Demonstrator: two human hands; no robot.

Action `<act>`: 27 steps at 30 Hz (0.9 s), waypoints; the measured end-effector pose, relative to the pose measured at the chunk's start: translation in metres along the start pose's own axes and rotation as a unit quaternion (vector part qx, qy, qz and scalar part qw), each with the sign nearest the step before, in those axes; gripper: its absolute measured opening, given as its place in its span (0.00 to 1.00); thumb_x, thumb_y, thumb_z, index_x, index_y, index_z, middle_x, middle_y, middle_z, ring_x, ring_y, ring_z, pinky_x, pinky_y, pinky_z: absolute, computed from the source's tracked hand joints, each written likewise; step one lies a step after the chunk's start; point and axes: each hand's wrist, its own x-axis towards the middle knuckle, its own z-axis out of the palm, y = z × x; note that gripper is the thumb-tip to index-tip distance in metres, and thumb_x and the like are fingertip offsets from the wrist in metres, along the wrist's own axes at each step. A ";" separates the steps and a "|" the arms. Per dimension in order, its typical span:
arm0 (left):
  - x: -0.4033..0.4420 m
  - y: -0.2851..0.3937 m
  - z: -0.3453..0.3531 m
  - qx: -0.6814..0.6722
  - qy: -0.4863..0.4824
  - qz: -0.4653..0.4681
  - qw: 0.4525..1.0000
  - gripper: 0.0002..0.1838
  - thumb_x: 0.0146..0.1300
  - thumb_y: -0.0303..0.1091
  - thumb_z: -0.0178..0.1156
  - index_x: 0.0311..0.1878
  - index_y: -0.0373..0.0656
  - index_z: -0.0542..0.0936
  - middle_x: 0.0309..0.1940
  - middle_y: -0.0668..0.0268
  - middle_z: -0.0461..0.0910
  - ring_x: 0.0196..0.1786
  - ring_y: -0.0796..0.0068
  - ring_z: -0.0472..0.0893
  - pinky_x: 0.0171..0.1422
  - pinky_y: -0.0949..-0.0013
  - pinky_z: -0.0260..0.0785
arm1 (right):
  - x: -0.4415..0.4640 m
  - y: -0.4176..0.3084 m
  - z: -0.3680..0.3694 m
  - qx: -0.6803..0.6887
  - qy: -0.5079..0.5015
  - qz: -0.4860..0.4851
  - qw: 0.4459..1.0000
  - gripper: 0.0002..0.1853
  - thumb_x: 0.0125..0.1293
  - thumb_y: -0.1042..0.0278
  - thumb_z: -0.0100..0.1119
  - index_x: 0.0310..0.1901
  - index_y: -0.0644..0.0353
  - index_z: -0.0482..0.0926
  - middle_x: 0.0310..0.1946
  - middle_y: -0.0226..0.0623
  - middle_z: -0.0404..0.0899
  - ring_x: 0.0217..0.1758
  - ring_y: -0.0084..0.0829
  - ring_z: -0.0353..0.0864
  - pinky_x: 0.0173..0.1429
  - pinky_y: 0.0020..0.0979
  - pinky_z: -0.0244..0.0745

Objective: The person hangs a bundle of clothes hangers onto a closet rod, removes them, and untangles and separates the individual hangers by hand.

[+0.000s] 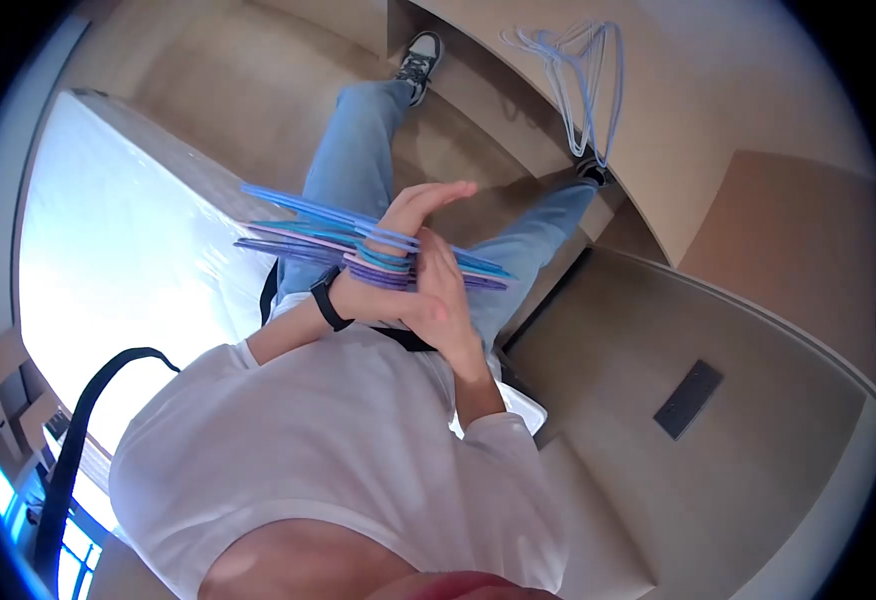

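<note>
A bundle of blue, teal, pink and purple hangers (298, 233) lies across in front of my body at waist height. My left hand (383, 290), with a black band at its wrist, is in among the hooks and holds the bundle; one finger or the thumb stretches out above them. Flat and nearly upright, my right hand (448, 290) rests against the hook ends with its fingers extended, touching my left hand. The hands partly hide the middle of the bundle.
More blue and white hangers (586, 85) lie on a beige surface (698, 90) at the upper right. A white plastic-covered block (118, 260) stands at left. At right is a brown panel (598, 340) with a dark rectangular plate (688, 399). A black strap (83, 430) curves at lower left.
</note>
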 end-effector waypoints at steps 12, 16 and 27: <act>-0.006 0.020 0.061 0.145 0.049 -0.027 0.988 0.28 0.56 0.38 0.69 0.59 0.39 0.76 0.58 0.55 0.79 0.60 0.52 0.76 0.65 0.58 0.67 | -0.049 -0.001 -0.010 0.018 0.094 0.052 0.994 0.21 0.54 0.68 0.63 0.51 0.66 0.79 0.50 0.50 0.79 0.56 0.52 0.77 0.59 0.47 0.73; 0.000 0.019 0.040 0.159 0.027 0.041 0.986 0.17 0.67 0.38 0.56 0.52 0.39 0.80 0.60 0.56 0.79 0.61 0.54 0.77 0.65 0.57 0.66 | -0.029 0.004 -0.026 -0.073 0.097 -0.074 0.990 0.20 0.57 0.66 0.66 0.50 0.66 0.79 0.51 0.49 0.79 0.55 0.51 0.77 0.59 0.48 0.72; -0.010 -0.012 -0.037 -0.061 0.200 -0.035 0.977 0.27 0.75 0.47 0.51 0.18 0.46 0.63 0.12 0.72 0.62 0.18 0.80 0.60 0.25 0.72 0.47 | 0.098 0.177 -0.174 -0.212 0.288 0.071 0.931 0.07 0.63 0.71 0.61 0.42 0.59 0.79 0.40 0.44 0.80 0.45 0.50 0.78 0.51 0.46 0.74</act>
